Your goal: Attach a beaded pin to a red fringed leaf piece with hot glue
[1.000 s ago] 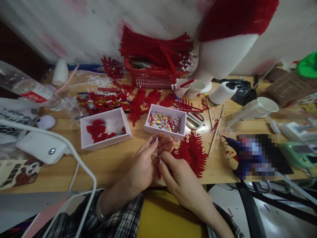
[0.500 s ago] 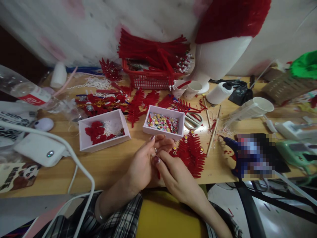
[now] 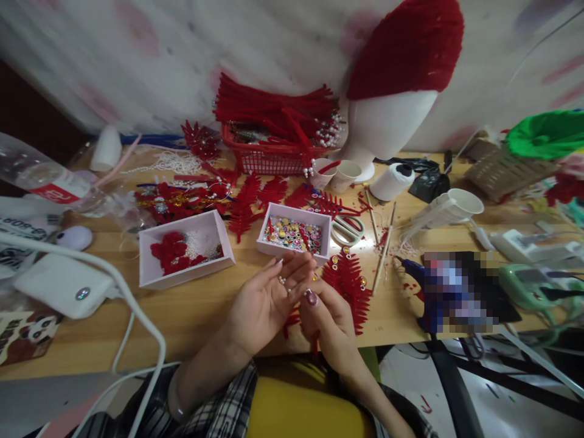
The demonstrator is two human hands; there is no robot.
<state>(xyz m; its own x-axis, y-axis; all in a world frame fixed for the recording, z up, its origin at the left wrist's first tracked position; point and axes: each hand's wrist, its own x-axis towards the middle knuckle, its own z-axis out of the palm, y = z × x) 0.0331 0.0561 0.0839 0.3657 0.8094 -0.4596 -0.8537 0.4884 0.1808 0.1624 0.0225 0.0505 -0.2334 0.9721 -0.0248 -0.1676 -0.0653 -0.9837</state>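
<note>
My left hand (image 3: 262, 304) is turned palm up, slightly cupped, with a few small pearl beads (image 3: 282, 280) lying on its fingers. Beside it, my right hand (image 3: 329, 316) has thumb and forefinger pinched on a tiny bead (image 3: 308, 292). Red fuzzy material shows below the right hand. Just beyond my hands stands a white box (image 3: 293, 249) of coloured gems and beads. A red feathery leaf piece (image 3: 347, 277) with gold-rimmed gems lies to the right of it. Another white box (image 3: 187, 277), holding red flowers and pearls, is on the left.
A red basket (image 3: 274, 159) of red stems stands at the back, near a white mannequin head (image 3: 387, 121) with a red cap. Scissors (image 3: 347, 231), a thread spool (image 3: 392, 182) and a blue glue gun (image 3: 431, 292) lie rightward. A white cable (image 3: 132, 298) crosses the left front.
My right hand has drawn slightly away from my left palm, its thumb and forefinger now pinching a bead. My left hand has opened more. The camera view has shifted.
</note>
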